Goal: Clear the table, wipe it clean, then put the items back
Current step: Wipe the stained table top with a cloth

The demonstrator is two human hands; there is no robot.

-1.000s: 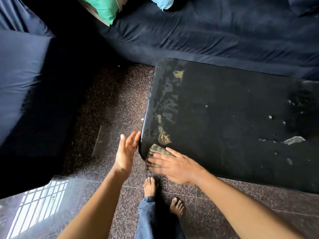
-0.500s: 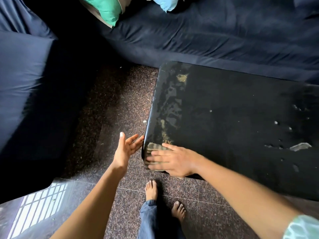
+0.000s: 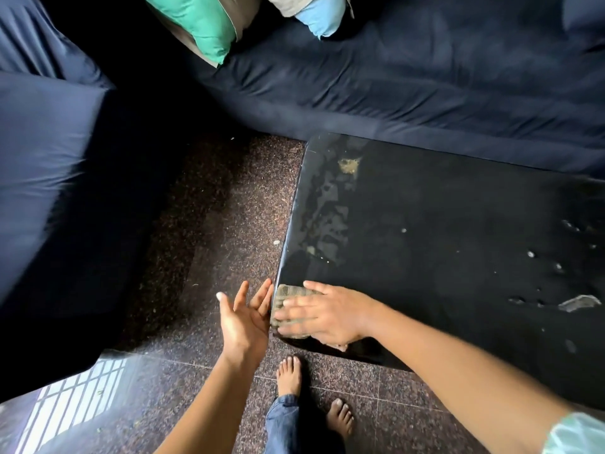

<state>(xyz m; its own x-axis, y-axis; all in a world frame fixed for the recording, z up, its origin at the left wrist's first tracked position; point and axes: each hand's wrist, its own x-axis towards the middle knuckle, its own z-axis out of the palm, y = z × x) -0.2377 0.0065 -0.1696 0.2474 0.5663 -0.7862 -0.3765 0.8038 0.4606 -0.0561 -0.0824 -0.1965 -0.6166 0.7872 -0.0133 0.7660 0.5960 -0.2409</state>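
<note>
A black glossy table (image 3: 442, 231) fills the right half of the view, with wet streaks and yellowish smears along its left edge and small scraps near its right side. My right hand (image 3: 324, 314) presses a greyish cloth (image 3: 289, 294) flat onto the table's near-left corner, fingers straight and pointing left. My left hand (image 3: 244, 317) is held open, palm up and cupped, just off the table's left edge beside the cloth, with nothing in it.
A dark blue sofa (image 3: 409, 77) runs along the back and another seat (image 3: 49, 178) stands at the left. A green cushion (image 3: 199, 24) and a blue cushion (image 3: 319, 18) lie at the top. Speckled floor (image 3: 209, 224) lies between; my bare feet (image 3: 289, 375) stand by the table's corner.
My right hand has slid the cloth to the table's left edge at the near corner. My left hand has turned palm up and closed in under that edge.
</note>
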